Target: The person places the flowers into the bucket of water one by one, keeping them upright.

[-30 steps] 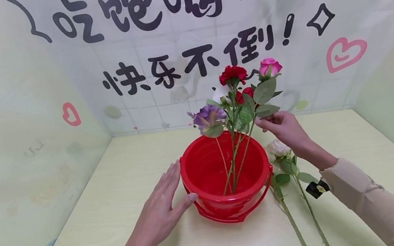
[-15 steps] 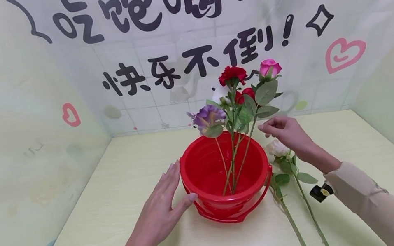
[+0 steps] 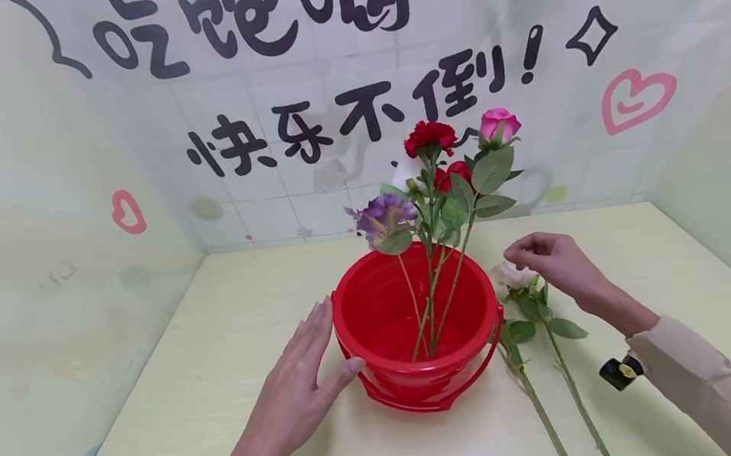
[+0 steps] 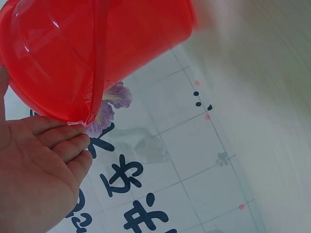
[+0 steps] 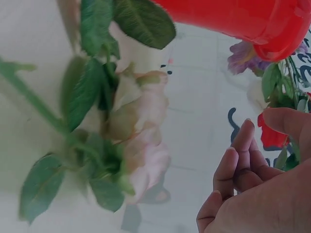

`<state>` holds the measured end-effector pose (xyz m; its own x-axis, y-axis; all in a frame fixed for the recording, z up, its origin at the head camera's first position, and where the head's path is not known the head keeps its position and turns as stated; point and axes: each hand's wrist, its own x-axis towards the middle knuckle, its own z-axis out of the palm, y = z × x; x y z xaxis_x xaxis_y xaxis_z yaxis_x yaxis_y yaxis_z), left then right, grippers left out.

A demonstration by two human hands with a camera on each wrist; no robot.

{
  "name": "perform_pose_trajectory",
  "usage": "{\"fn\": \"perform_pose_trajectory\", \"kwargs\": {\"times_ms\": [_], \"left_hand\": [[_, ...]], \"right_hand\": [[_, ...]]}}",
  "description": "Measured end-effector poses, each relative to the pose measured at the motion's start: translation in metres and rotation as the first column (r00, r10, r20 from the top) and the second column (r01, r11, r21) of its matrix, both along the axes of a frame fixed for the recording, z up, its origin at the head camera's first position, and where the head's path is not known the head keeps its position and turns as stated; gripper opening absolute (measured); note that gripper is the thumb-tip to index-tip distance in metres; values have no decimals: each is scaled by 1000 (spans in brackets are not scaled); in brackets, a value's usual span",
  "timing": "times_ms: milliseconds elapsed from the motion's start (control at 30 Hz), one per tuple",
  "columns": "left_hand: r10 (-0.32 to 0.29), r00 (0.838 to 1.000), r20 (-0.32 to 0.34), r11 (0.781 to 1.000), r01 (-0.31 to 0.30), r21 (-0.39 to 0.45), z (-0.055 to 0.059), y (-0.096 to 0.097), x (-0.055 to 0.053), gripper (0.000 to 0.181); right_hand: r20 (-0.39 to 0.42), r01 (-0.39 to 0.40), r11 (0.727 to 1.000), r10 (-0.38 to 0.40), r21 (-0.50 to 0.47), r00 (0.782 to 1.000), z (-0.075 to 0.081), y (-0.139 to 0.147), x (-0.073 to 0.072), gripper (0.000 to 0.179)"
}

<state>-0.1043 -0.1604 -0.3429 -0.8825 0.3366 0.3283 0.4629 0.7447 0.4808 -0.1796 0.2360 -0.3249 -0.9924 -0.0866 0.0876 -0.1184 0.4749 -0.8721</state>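
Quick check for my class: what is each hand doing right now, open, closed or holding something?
Left hand: open, touching the red bucket.
Right hand: open, loosely curled, holding nothing, near the pale roses.

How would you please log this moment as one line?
left hand: touching round red plastic bucket | right hand: empty, near pale pink long-stemmed roses beside bucket | bucket holds: ruffled purple flower, frilly red carnation, pink rosebud
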Motion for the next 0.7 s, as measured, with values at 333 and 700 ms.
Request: {"fn": "perform_pose_trajectory", "kwargs": {"times_ms": [333,700], "left_hand": [[3,1000,10,1000,-3,-1,0,-1,-1,87],[-5,1000,14,1000,5,4,-2,0,-3,87]], "right_hand": [[53,-29,994,23,108,998,-21,27,9,33],[166,-81,980,51,179,985,-46,46,21,25]]}}
